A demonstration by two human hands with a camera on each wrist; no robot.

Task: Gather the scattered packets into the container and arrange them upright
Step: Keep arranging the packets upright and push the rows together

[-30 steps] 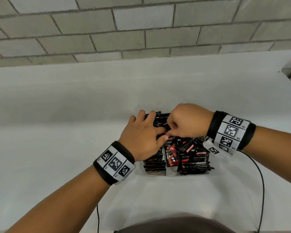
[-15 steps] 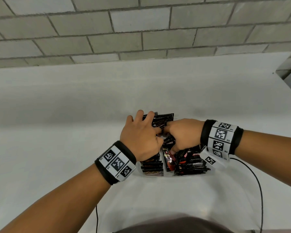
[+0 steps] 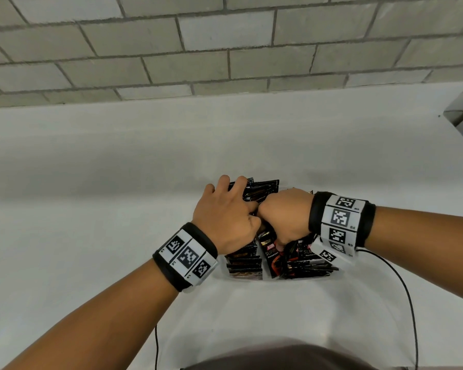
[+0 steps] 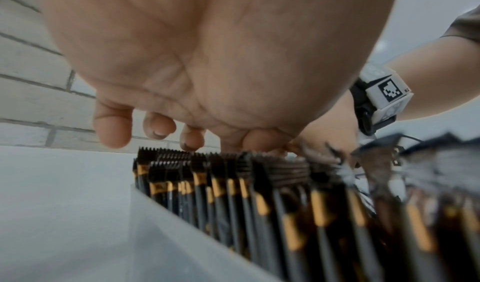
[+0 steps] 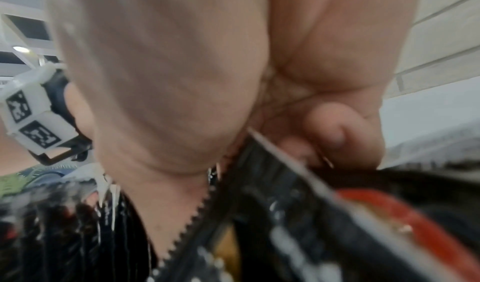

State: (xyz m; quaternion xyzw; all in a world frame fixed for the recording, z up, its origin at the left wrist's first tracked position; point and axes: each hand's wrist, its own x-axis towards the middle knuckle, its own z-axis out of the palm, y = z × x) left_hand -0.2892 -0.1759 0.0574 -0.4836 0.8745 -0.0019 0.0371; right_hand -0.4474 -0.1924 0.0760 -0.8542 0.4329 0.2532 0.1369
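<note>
My left hand point(image 3: 226, 220) lies over the left row of packets point(image 4: 233, 192), fingers point(image 4: 111, 130) loosely bent and resting on their serrated top edges, gripping nothing; those packets already stand upright, side by side, against the wall of the clear container point(image 4: 161, 231). My right hand point(image 3: 285, 216) is down in the right half of the container, its grip clenched on a black-and-red packet point(image 5: 285, 194), pinched at the top edge between thumb and curled fingers. In the head view the packets on the right point(image 3: 309, 263) lie tilted and overlapped, not yet in a row. No packets show loose on the white bench point(image 3: 91, 196), so I judge the gathering done and the step in hand to be the straightening of the right side. Next, I think, I must tip the pinched packet up onto its lower edge and slide it in beside its neighbours, while my left hand keeps the finished row from toppling into the gap.
</note>
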